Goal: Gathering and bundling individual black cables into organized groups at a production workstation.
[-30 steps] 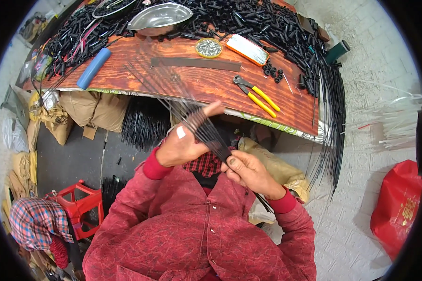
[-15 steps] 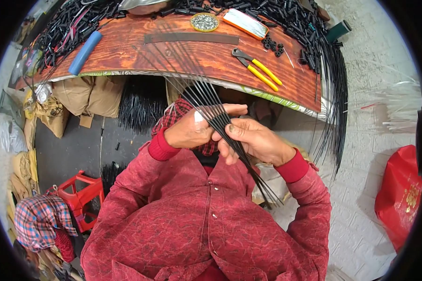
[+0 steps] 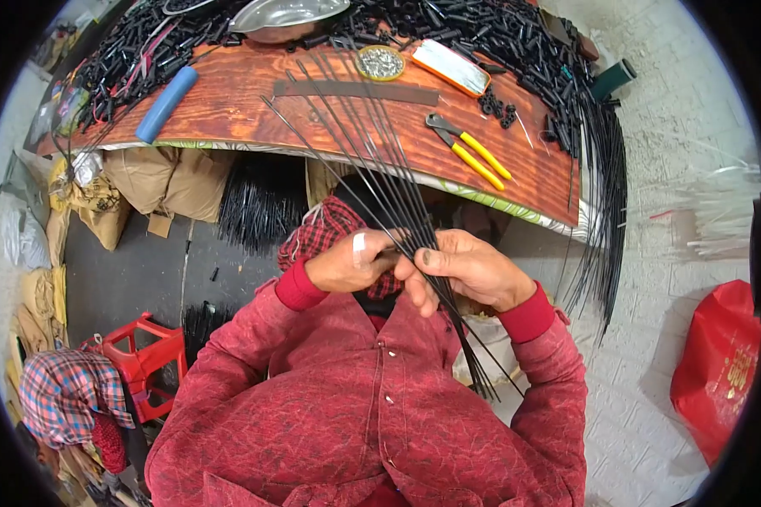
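Observation:
In front of my chest I hold a bundle of long thin black rods [image 3: 414, 196], fanned out at the far end over the table edge and crossing at my fingers. My right hand [image 3: 473, 269] is closed round the bundle, its thumb pressed on top. My left hand [image 3: 348, 260], with a white strip of tape on its back, is closed against the rods from the left. Its fingertips are partly hidden behind them. One rod slants away to the left of the others. The near ends of the rods hang below my right hand.
On the wooden table [image 3: 237, 106] lie yellow-handled pliers [image 3: 473, 154], a flat dark strip [image 3: 355, 91], a blue tube [image 3: 166, 105], a round dish [image 3: 380, 62] of small metal pieces, an orange-rimmed tray [image 3: 451, 68] and heaped black tubes [image 3: 516, 51]. A red stool [image 3: 148, 363] stands left.
My left hand has gone from stretched fingers to a closed grip at the rods. The bundle is spread wider and stands more upright, with one rod swung out left.

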Available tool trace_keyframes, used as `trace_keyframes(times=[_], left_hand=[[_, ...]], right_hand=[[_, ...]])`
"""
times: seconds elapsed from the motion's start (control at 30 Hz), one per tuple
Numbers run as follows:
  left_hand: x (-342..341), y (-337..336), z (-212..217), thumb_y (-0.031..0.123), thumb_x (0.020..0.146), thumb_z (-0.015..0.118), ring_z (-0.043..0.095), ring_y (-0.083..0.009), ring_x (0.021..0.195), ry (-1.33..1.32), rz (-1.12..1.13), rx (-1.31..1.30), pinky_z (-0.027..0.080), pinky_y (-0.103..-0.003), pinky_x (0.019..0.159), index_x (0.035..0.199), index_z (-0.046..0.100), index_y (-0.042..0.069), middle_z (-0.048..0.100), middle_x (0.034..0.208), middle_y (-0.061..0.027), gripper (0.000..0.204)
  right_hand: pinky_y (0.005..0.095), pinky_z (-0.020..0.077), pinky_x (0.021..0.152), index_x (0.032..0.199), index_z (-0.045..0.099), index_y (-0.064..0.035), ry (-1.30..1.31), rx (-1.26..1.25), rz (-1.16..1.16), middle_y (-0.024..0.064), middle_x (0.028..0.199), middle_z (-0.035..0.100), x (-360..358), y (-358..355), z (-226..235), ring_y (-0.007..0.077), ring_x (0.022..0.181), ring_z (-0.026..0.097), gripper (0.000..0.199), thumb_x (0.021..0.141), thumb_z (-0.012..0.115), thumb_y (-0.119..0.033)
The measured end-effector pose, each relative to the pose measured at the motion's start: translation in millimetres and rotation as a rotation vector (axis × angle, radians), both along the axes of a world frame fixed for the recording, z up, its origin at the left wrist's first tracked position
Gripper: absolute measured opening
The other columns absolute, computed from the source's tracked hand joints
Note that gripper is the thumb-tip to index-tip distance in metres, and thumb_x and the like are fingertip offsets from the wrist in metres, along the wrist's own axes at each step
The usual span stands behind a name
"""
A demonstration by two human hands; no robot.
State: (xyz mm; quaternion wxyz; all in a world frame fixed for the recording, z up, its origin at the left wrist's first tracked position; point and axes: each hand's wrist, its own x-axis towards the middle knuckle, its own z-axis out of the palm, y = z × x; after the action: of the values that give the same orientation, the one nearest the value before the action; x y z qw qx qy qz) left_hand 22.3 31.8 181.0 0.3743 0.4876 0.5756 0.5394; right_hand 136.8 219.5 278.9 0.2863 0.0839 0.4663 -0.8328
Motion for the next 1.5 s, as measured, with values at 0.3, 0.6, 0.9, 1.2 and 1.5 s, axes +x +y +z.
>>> trace_keyframes(times=[0.3,0.6,0.9,1.2,1.5], left_hand=[[-23.0,-3.5,20.8,0.0,0.097,0.056,0.056,-0.0254,0.129,0.016,-0.044,-0.069,0.043,-0.035,0.108,0.15,0.039,-0.003,0.059,0.137,-0.0209,0.055],[-30.8,11.7,28.4,0.007,0.099,0.058,0.053,-0.0357,0.133,0.246,-0.001,0.145,0.041,-0.04,0.112,0.149,0.042,-0.001,0.054,0.142,-0.0224,0.053],[-29.9,17.4,31.1,0.01,0.098,0.06,0.058,-0.037,0.126,0.36,0.084,0.118,0.047,-0.04,0.106,0.143,0.049,0.0,0.059,0.137,-0.0226,0.047],[-30.9,14.4,31.5,0.006,0.096,0.062,0.065,-0.0396,0.114,0.356,0.18,0.137,0.053,-0.04,0.097,0.136,0.056,0.0,0.066,0.124,-0.0221,0.042],[-30.4,14.3,44.1,0.007,0.083,0.075,0.066,-0.0306,0.09,0.69,0.449,0.24,0.055,-0.037,0.075,0.118,0.07,0.005,0.065,0.099,-0.0132,0.035]], right_hand=[[0.0311,0.0564,0.059,0.106,0.065,0.0035,0.044,0.066,-0.062,0.0116,0.076,0.068,-12.5,16.1,20.2,0.0209,0.062,0.068,0.037,0.103,0.058,-0.032],[0.0299,0.0514,0.055,0.108,0.064,0.0028,0.109,0.118,-0.095,0.0119,0.073,0.067,-14.7,29.2,28.0,0.02,0.059,0.064,0.038,0.103,0.058,-0.034],[0.029,0.0533,0.057,0.11,0.063,0.0033,0.103,0.136,-0.102,0.0112,0.074,0.067,-17.0,27.5,29.6,0.0196,0.061,0.065,0.036,0.104,0.058,-0.032],[0.0262,0.0577,0.063,0.118,0.064,0.0007,0.086,0.07,-0.089,0.0091,0.087,0.072,-18.1,33.6,24.5,0.0165,0.071,0.071,0.034,0.106,0.053,-0.029],[0.0288,0.0584,0.062,0.114,0.064,0.0031,0.061,0.171,-0.124,0.0111,0.082,0.07,-18.7,24.3,33.0,0.018,0.064,0.069,0.035,0.105,0.055,-0.029]])
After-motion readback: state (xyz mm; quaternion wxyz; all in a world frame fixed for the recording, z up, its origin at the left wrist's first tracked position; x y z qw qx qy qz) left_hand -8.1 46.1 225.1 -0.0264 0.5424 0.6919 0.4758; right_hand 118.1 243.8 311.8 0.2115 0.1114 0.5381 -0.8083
